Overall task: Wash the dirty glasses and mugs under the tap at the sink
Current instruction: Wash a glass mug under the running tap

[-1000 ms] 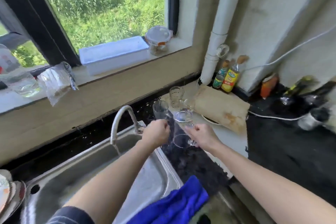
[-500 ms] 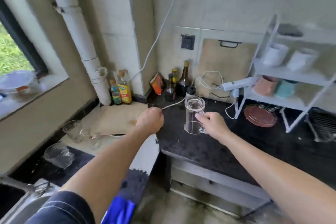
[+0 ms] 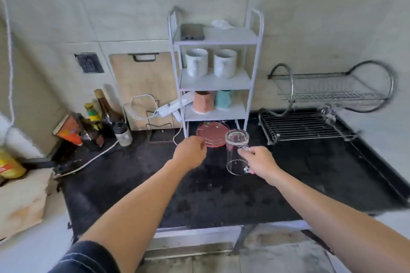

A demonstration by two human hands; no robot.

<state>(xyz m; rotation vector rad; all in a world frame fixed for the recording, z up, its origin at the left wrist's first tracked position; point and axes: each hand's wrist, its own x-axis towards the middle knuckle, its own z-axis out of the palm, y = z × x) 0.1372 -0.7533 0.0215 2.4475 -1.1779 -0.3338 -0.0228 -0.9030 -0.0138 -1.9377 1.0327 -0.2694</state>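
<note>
My right hand (image 3: pixel 258 162) grips the handle of a clear glass mug (image 3: pixel 235 153) and holds it above the black counter (image 3: pixel 221 195), in front of the white shelf rack (image 3: pixel 216 82). My left hand (image 3: pixel 190 150) hovers just left of the mug with its fingers curled and nothing in it. Two white mugs (image 3: pixel 209 62) stand on the rack's middle shelf; a pink cup (image 3: pixel 203 101) and a teal cup (image 3: pixel 224 98) stand one shelf lower. The sink and tap are out of view.
A red plate (image 3: pixel 210 134) lies under the rack. A wire dish rack (image 3: pixel 310 122) stands at the right. Bottles (image 3: pixel 104 113), a cable and a power strip (image 3: pixel 173 106) crowd the back left. A wooden board (image 3: pixel 20 201) lies at the left edge.
The view has swung right, away from the sink and window to the shelf rack. My right hand has carried the glass mug along; my left hand has left the tap and moved alongside.
</note>
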